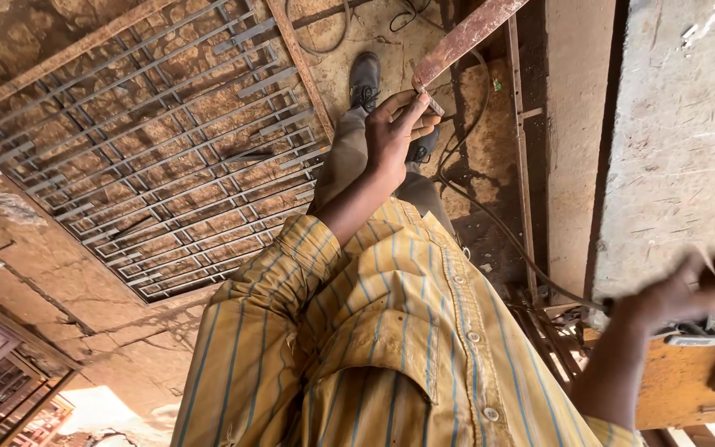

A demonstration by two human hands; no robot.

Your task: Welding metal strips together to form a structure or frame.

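Note:
My left hand is closed around the lower end of a rusty flat metal bar that slants up to the right, above my trouser leg and black shoe. My right hand is blurred by motion at the right edge. Its fingers are apart, with nothing visible in them. It hovers just over a grey metal tool lying on an orange wooden bench. My yellow striped shirt fills the lower middle.
A large rusty frame with a grey bar grille lies on the cracked concrete floor at left. A black cable runs across the ground toward the bench. A concrete wall or slab rises at right. Thin metal bars lean beside it.

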